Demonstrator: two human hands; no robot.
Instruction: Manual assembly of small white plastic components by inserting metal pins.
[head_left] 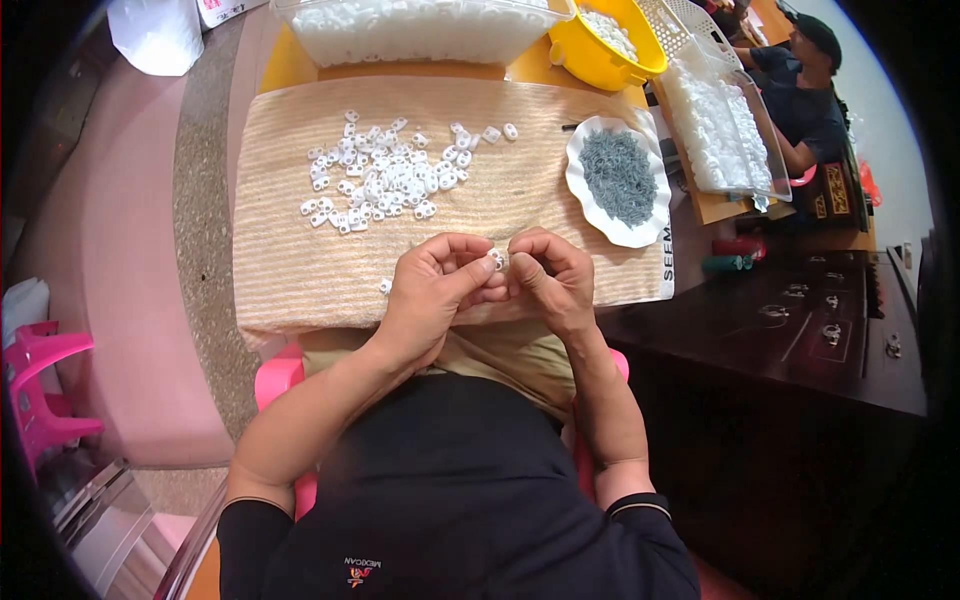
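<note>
My left hand pinches a small white plastic piece with holes between thumb and fingers. Close against it, my right hand has its thumb and forefinger pressed together at the piece's right side; whatever lies between those fingertips is too small to make out. Beyond my hands, a loose pile of similar white two-holed pieces spreads over a striped towel. One single white piece lies beside my left hand. To the right, a white wavy-edged plate holds a heap of fine dark grey bits.
A clear bin of white pieces and a yellow basin stand at the far edge. Another bin sits at right, near a seated person. Dark wooden furniture is at right; a pink stool at left.
</note>
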